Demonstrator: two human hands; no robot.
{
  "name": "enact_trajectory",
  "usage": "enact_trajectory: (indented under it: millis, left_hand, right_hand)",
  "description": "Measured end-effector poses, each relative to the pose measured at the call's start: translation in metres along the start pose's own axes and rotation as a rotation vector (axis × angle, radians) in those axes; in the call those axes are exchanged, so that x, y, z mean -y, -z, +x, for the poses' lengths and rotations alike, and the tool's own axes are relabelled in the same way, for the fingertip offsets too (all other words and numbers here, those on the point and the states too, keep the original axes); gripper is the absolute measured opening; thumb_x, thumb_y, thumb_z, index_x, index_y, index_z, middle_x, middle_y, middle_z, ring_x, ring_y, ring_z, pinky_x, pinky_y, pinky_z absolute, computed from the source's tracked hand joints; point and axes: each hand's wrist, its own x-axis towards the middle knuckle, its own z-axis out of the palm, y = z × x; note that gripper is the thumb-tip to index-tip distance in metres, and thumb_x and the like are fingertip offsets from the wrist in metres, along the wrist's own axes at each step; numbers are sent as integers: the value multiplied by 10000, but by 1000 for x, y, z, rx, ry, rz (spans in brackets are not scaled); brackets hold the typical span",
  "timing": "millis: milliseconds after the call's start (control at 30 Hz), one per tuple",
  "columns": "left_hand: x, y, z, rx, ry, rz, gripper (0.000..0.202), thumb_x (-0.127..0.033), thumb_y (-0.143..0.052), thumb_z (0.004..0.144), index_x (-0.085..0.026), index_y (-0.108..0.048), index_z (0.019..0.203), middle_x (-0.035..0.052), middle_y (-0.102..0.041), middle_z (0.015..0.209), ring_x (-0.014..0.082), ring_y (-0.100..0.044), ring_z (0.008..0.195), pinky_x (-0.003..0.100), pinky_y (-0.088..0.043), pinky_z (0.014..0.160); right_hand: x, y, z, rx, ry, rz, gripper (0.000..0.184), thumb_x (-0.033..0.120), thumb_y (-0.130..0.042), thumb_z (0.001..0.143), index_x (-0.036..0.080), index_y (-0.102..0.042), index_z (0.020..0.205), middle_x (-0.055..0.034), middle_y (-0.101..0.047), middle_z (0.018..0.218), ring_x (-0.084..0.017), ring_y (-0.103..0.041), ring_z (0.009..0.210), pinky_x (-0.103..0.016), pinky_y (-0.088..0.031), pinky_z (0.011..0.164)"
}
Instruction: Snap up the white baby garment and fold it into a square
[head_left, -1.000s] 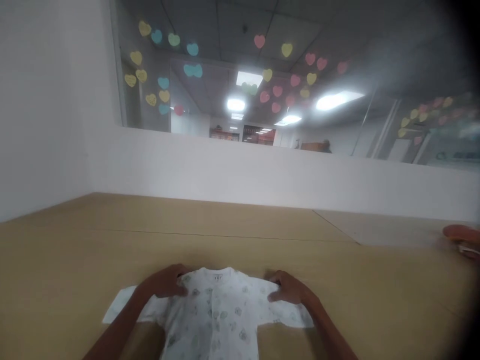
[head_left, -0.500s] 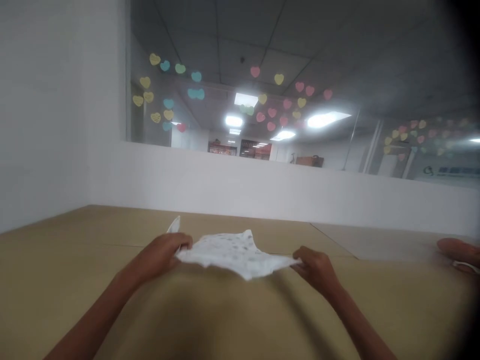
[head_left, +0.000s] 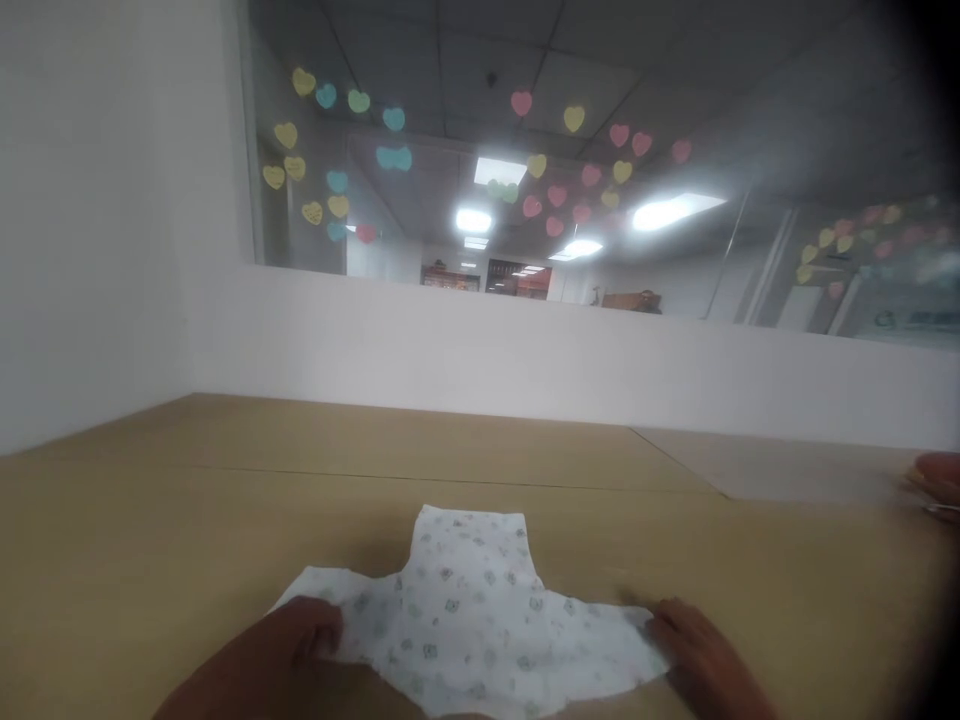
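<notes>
A small white garment (head_left: 480, 600) with a sparse print of little grey-green figures lies spread on the tan table, low in the view. It is roughly T-shaped, with a straight-edged part pointing away from me and a sleeve-like part out to each side. My left hand (head_left: 296, 635) is closed over the left side part, its fingers curled on the cloth. At the end of the right side part, the fingers of my right hand (head_left: 694, 650) pinch the edge; this hand is slightly blurred. The garment's near edge is partly cut off by the frame.
The tan tabletop (head_left: 360, 440) has seams and meets a paler grey section (head_left: 787, 465) at the right. Another person's hand (head_left: 937, 475) shows at the right edge. A white wall (head_left: 465, 350) and a window with heart-shaped notes (head_left: 574, 118) stand behind.
Both hands have brought the garment down and closer to me, from held up above the table to spread on it. The view has tilted slightly downward.
</notes>
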Motion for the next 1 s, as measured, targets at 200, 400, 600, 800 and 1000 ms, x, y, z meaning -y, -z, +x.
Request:
enact_trajectory:
  millis: [200, 400, 600, 800, 1000]
  left_hand:
    - [-88, -11, 34, 91, -186, -330, 251, -396, -483, 847, -232, -640, 953, 40, -657, 953, 206, -602, 859, 313, -458, 779]
    - [-117, -45, 117, 761, 9, -1104, 640, -736, -509, 777, -167, -579, 1059, 124, -667, 1002, 297, -670, 919, 422, -515, 819]
    - [-96, -36, 131, 764, 57, -1199, 748, -817, -426, 760, -217, -520, 1197, 97, -674, 1032, 289, -655, 946, 386, -545, 699]
    - [-91, -35, 125, 464, -13, -614, 495, -390, -673, 715, -245, -496, 1154, -36, -582, 657, 145, -560, 478, 231, -387, 446]
    - [-78, -30, 131, 272, -123, -292, 546, -292, -689, 655, -241, -537, 1176, -61, -507, 635, 135, -505, 552, 242, -389, 530]
  right_hand:
    - [12, 27, 61, -131, 3, -56, 280, 86, -544, 731, 258, -707, 879, -109, -676, 1015, -275, -621, 962, -404, -515, 793]
    - [113, 35, 183, -217, 62, 182, 334, 100, -529, 799, 240, -683, 1060, -104, -604, 1113, -261, -544, 1059, -435, -451, 924]
    - [146, -24, 218, -85, -26, 574, 160, 233, -548, 873, 225, -663, 983, -76, -629, 980, -219, -586, 951, -369, -474, 858]
    - [131, -88, 196, 114, -112, 720, 132, 222, -542, 861, 198, -647, 784, -42, -638, 848, -164, -600, 780, -301, -477, 757]
    - [124, -98, 185, 194, -135, 734, 153, 353, -654, 806, 214, -660, 868, -51, -684, 928, -191, -620, 855, -316, -480, 802]
